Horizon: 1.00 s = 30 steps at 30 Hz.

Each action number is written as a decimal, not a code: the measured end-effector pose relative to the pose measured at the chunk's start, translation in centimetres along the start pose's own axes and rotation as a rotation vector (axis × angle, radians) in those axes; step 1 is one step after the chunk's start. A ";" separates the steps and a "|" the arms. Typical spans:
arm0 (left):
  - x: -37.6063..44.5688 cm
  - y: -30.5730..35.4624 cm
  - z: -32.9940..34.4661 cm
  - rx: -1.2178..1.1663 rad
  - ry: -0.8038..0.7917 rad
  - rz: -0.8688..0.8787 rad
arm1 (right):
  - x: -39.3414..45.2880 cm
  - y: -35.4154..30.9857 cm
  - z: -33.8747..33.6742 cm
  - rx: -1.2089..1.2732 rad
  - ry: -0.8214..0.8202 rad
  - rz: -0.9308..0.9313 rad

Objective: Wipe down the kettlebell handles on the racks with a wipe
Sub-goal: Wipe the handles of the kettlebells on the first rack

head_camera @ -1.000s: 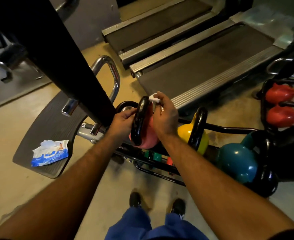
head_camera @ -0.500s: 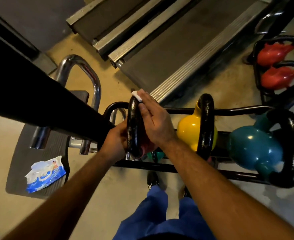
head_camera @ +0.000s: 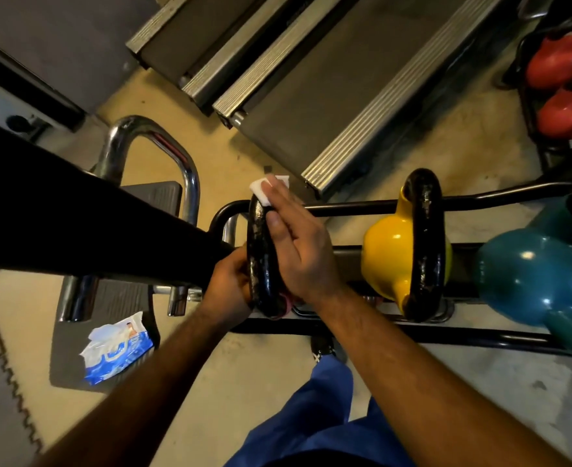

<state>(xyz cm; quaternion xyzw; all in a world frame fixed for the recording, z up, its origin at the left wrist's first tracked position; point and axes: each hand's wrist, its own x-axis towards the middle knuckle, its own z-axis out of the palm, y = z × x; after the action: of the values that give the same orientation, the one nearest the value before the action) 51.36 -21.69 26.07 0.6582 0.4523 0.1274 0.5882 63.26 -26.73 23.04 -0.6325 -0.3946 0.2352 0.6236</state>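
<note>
Two hands work the black handle (head_camera: 261, 261) at the rack's (head_camera: 362, 206) left end, its loop running front-to-back: right hand (head_camera: 298, 244) flat, pressing the wipe (head_camera: 260, 191) on its far end, left hand (head_camera: 228, 285) gripping it, pink bell mostly hidden.

1 head-worn camera looks steeply down, close above the rack (head_camera: 362, 208) and floor (head_camera: 277, 375).

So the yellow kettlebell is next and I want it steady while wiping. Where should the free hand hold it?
Grip the near, lower end of the black handle on the yellow kettlebell, reaching in from the person's side with the left hand. The loop stands upright, running front to back, so its top arc stays free for the wipe in the right hand.
</note>
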 end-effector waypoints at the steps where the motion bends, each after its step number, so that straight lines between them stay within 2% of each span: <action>1: 0.1 0.0 0.0 -0.001 0.010 -0.007 | 0.0 0.3 -0.3 -0.019 -0.012 -0.009; 4: 0.3 -0.3 -0.1 0.072 0.016 0.009 | 0.8 0.7 -1.0 -0.008 -0.003 0.096; 8: 0.3 -0.4 -0.2 0.087 0.007 0.019 | 0.7 0.0 -0.8 0.022 -0.041 0.026; 12: 0.3 -0.1 0.0 0.040 0.015 -0.007 | 1.6 -0.1 -1.5 0.033 -0.032 0.105; 15: 0.1 -0.3 0.0 0.028 -0.006 0.004 | 0.9 -0.8 -1.2 0.022 -0.052 0.017; 18: 0.1 0.0 0.1 0.079 -0.024 0.026 | 1.5 -0.9 -1.7 -0.005 -0.020 0.033; 20: 0.1 0.1 0.3 0.004 -0.031 -0.039 | 1.6 -1.3 -1.7 -0.036 -0.008 0.055; 22: 0.2 0.0 0.2 -0.037 -0.036 -0.091 | 0.7 -2.0 -1.6 -0.076 -0.056 -0.008; 24: 0.2 -0.2 0.1 -0.003 -0.049 -0.066 | 0.0 -1.9 -2.0 -0.133 -0.098 -0.058; 28: -0.1 -0.1 0.2 0.075 -0.032 0.064 | 1.0 -2.4 -2.9 -0.209 -0.072 0.045; 30: -0.3 -0.1 0.0 0.076 -0.046 0.088 | -0.2 -3.0 -2.7 -0.218 -0.122 -0.028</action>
<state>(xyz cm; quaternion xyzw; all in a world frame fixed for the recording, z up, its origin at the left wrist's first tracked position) 51.14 -21.91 26.11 0.7022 0.4138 0.1207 0.5667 64.63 -28.80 26.27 -0.6755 -0.4641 0.2202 0.5290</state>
